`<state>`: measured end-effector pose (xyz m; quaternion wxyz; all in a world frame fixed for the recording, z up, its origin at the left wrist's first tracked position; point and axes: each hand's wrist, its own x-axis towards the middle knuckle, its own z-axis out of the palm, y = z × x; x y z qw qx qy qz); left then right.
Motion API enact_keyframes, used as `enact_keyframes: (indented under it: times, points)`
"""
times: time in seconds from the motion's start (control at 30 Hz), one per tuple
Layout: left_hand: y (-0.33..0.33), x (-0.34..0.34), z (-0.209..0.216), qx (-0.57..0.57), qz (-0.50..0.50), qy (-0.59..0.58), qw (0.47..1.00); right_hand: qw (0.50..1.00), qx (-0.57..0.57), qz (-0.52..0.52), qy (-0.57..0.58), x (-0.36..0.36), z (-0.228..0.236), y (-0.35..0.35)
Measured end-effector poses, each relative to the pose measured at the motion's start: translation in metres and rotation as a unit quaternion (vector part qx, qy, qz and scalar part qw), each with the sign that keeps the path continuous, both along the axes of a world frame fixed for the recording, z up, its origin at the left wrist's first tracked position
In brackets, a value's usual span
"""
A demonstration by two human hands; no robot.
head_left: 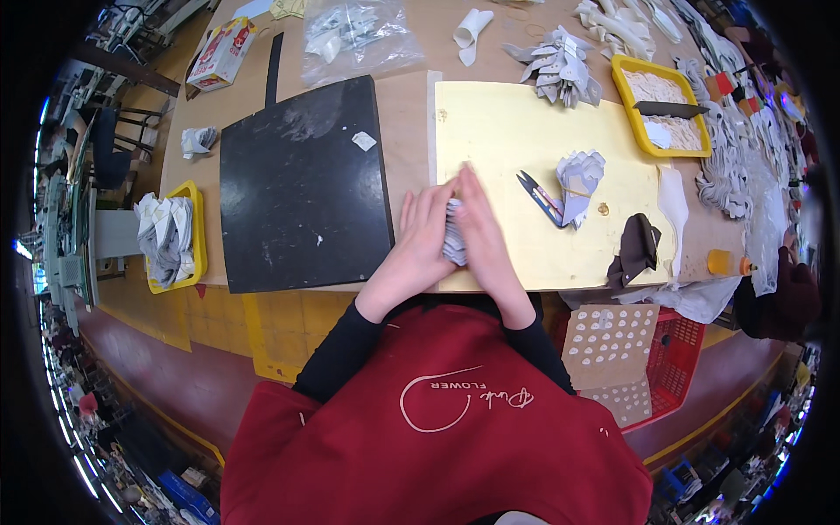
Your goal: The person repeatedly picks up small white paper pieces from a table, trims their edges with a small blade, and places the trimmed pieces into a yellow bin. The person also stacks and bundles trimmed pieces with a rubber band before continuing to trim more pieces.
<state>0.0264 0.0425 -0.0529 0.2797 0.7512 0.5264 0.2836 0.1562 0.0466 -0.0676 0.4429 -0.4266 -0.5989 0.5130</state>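
My left hand (417, 234) and my right hand (482, 232) are pressed toward each other around a small stack of light grey fabric pieces (454, 238), palms on its two sides. The stack stands at the near left part of a pale yellow sheet (490, 131); my fingers hide its far end. To the right lie thread snips (542, 201) and a banded bundle of grey cut pieces (577, 188). Beside that bundle is a loose rubber band (604, 209). Dark brown fabric pieces (636, 250) rest near the table's front edge.
On the left lies a black board (302, 192), beyond it a yellow tray of grey pieces (199, 229). A second yellow tray (623, 83) sits far right near another grey bundle (564, 70). A clear plastic bag (363, 44) lies at the back; a red crate (678, 367) stands below the table.
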Motion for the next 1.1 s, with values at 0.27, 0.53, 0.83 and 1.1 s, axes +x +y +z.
enact_keyframes:
  times: [0.27,0.53,0.83,1.1]
  points:
    - [0.002,0.002,0.004,-0.022,-0.006,0.019,1.000,0.944,0.169,-0.257,-0.117,0.076,0.041,0.001]
    - [0.005,0.008,0.000,-0.157,0.078,-0.162,0.971,0.840,0.054,-0.389,-0.375,0.180,-0.006,0.005]
    - [0.016,-0.020,0.028,-0.415,0.024,-0.759,0.501,0.919,0.119,-0.373,-0.053,0.136,0.044,-0.017]
    - [0.013,-0.022,0.035,-0.440,-0.049,-0.837,0.322,0.946,0.241,0.117,-0.184,0.063,0.068,-0.058]
